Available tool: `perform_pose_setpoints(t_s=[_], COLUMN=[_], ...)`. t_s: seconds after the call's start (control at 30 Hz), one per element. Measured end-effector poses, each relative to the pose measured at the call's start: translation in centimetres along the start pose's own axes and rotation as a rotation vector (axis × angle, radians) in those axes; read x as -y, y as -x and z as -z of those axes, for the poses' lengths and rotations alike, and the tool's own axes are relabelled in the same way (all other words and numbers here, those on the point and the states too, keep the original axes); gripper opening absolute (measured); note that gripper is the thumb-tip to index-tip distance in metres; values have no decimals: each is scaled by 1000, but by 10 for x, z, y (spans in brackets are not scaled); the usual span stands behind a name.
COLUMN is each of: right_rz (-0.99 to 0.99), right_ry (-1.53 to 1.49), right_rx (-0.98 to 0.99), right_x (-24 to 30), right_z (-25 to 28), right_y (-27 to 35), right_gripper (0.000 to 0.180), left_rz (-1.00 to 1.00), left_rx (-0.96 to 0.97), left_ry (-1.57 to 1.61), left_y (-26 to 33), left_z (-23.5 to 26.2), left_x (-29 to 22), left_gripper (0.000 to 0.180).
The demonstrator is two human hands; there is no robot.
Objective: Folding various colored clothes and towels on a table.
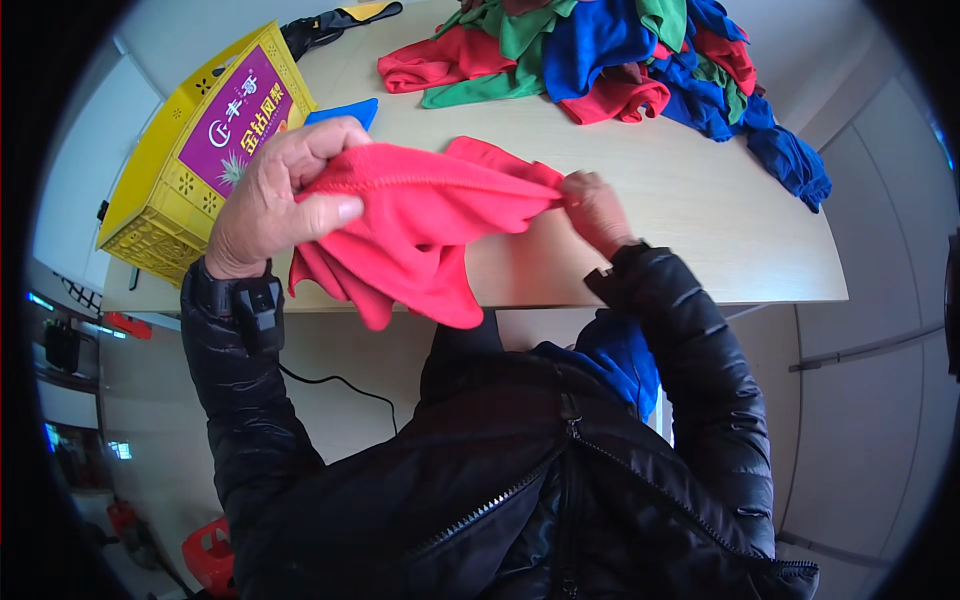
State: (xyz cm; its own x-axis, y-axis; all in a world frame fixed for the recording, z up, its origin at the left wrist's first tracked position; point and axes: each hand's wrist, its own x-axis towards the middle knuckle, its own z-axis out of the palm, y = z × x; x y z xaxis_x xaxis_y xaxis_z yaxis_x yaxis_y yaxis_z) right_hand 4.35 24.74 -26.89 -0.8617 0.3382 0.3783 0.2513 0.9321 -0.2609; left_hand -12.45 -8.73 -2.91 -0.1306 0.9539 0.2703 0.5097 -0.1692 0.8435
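Red fleecy cloth bunched between both hands.

Left hand fingertips buried in the red cloth, only thumb and knuckles show. Right hand fingertips hidden by the same cloth's edge. Cloth covers the table edge below it. Pile of coloured cloths cut off by the top edge, count can't be told. Blue piece mostly hidden behind left hand. Yellow crate interior out of sight. Dark item at top too small to identify.
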Motion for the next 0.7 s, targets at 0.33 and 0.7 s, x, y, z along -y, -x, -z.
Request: perform_pose_setpoints(t_s=[0.33, 0.7], right_rz=[-86, -202], right_ry=[-424, -70], right_rx=[-376, -54], right_x=[-55, -67], right_z=[187, 261], right_y=[-2, 29], right_gripper=[3, 10], left_rz=[9, 254], left_rx=[-495, -523], left_ry=[-876, -665], left_y=[8, 19], left_z=[52, 112], left_x=[74, 121], left_gripper=[15, 11])
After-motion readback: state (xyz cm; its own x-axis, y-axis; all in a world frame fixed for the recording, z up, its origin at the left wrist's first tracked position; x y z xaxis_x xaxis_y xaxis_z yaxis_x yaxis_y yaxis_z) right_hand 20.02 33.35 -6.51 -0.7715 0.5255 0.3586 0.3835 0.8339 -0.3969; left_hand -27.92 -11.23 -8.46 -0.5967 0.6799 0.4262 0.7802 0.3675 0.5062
